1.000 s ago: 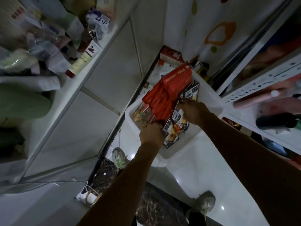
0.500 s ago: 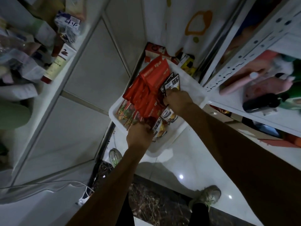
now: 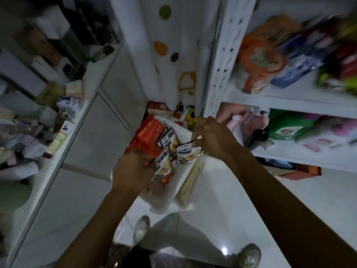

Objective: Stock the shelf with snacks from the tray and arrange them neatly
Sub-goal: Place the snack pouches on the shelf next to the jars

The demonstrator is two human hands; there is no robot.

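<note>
Snacks sit in the white tray (image 3: 162,204), centre of scene, between the two hands and above the glossy floor (image 3: 231,209). It is just left of the shelf (image 3: 280,101) post and looks tilted. The load is a stack of red packets (image 3: 148,132) with pale print along the tray's left side. Beside them on the right are small sachets (image 3: 166,139), each with a black-and-white label on top and yellow-brown food art below, lying loose and overlapping. Right hand (image 3: 214,138) has its fingers curled, thumb and fingertips pinching the top edge of one raised sachet (image 3: 184,153) at the tray's right side. Left hand (image 3: 133,169) is knuckles-up, with fingers bent down over the near end of the red packets. Its fingertips are hidden, so it is unclear what it grips, if anything. The shelf on the right already holds an orange bag (image 3: 260,59) and a blue bag (image 3: 301,55) on the upper level. A green pack (image 3: 289,126) and a pink bottle (image 3: 233,122) are on the level below, all motion-blurred. A cluttered counter (image 3: 63,132) is on the left. Shoes (image 3: 141,229) are on the near floor.
</note>
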